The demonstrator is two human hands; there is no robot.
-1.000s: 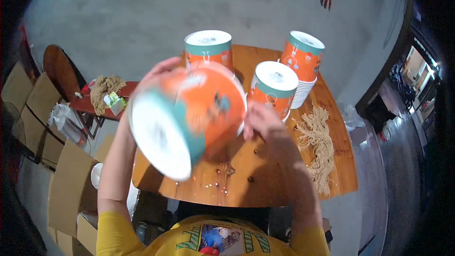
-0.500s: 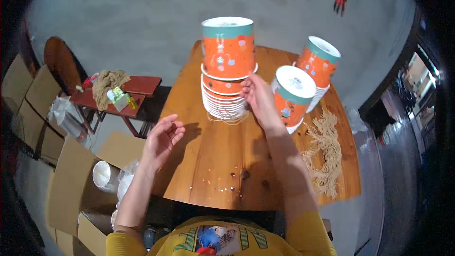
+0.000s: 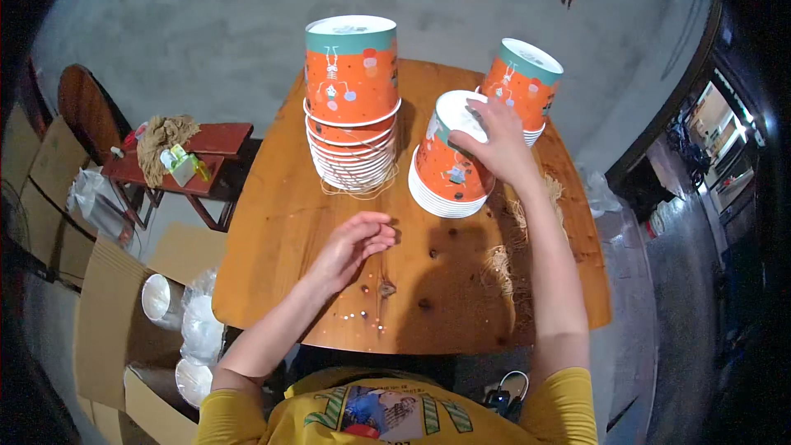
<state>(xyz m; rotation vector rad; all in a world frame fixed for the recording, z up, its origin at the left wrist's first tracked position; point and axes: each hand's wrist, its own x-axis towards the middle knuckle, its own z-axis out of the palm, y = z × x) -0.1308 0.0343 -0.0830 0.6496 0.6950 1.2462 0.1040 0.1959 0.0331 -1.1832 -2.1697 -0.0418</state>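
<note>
My right hand (image 3: 498,136) lies over the upturned base of the front-right stack of orange paper buckets (image 3: 453,169). Its thumb and fingers are apart across the green-and-white end; whether they press on it I cannot tell. Lower and to the left, my left hand (image 3: 356,251) hovers above the table (image 3: 272,239), fingers loosely bent and holding nothing. A taller stack of the same buckets (image 3: 350,86) stands upside down farther left, with thin twine (image 3: 362,189) looped about its lower rims. Behind my right hand is another upside-down bucket stack (image 3: 521,82).
A tan string bundle (image 3: 503,268) lies partly under my right forearm. Small beads (image 3: 362,314) dot the near tabletop. To the left, an open cardboard box (image 3: 111,313) contains white tubs (image 3: 158,300). A red bench (image 3: 210,144) bears cloth and a small carton.
My right hand has left the tall stack's side and come over the front-right stack. My left hand has moved right, over the table. The view has shifted a little.
</note>
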